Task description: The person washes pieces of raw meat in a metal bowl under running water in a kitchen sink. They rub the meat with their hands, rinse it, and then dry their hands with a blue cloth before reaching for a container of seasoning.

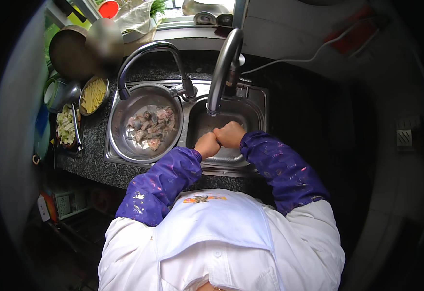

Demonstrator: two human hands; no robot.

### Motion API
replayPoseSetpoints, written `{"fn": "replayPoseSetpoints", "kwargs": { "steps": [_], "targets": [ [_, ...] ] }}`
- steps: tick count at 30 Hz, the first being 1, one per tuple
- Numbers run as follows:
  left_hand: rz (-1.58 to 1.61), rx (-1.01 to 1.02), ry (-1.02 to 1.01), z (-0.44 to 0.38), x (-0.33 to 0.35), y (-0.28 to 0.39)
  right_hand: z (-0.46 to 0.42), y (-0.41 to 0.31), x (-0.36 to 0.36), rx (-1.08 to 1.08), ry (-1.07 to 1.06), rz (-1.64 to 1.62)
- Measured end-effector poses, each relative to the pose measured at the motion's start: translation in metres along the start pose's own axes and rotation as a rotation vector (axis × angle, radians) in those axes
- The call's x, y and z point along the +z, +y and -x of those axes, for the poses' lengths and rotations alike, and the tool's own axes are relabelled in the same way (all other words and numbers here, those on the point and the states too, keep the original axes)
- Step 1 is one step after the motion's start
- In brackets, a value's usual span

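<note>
My left hand (208, 145) and my right hand (230, 134) meet over the right sink basin (230, 158), fingers curled in and knuckles touching. A small dark patch shows between them; whether it is a held thing or shadow cannot be told. The right-hand gooseneck faucet (221, 72) ends just above my right hand. In the left half of the sink sits a round stainless steel bowl (119, 143). Cut pieces of fish (152, 125), pale pink with grey skin, lie in it. The other chrome faucet (150, 45) arches over this bowl's back rim.
On the granite counter (92, 165) at left stand a bowl of pale yellow strips (94, 96), chopped cabbage (66, 125) and a metal ladle (75, 120). Behind them leans a dark pan (64, 51). A white cable (288, 60) runs along the back right.
</note>
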State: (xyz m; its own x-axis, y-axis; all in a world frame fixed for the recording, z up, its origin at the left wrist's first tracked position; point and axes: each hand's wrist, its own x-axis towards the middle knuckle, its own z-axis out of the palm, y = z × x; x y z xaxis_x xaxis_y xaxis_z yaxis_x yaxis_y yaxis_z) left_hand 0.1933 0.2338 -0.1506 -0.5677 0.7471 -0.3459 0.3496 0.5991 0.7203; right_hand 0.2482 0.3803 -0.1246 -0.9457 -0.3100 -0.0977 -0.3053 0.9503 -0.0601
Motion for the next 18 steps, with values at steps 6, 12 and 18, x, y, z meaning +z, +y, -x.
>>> {"fn": "replayPoseSetpoints", "kwargs": {
  "steps": [6, 12, 18],
  "targets": [
    [0.320, 0.032, -0.169, -0.014, 0.019, -0.027, 0.006, -0.001, -0.007, -0.016, -0.014, -0.013],
    [0.744, -0.058, -0.680, 0.008, -0.006, -0.011, 0.052, -0.020, 0.017, 0.126, 0.421, -0.157],
    [-0.873, 0.404, -0.156, -0.036, -0.008, -0.128, 0.058, -0.082, 0.044, 0.963, 0.548, -0.872]
  ]
}}
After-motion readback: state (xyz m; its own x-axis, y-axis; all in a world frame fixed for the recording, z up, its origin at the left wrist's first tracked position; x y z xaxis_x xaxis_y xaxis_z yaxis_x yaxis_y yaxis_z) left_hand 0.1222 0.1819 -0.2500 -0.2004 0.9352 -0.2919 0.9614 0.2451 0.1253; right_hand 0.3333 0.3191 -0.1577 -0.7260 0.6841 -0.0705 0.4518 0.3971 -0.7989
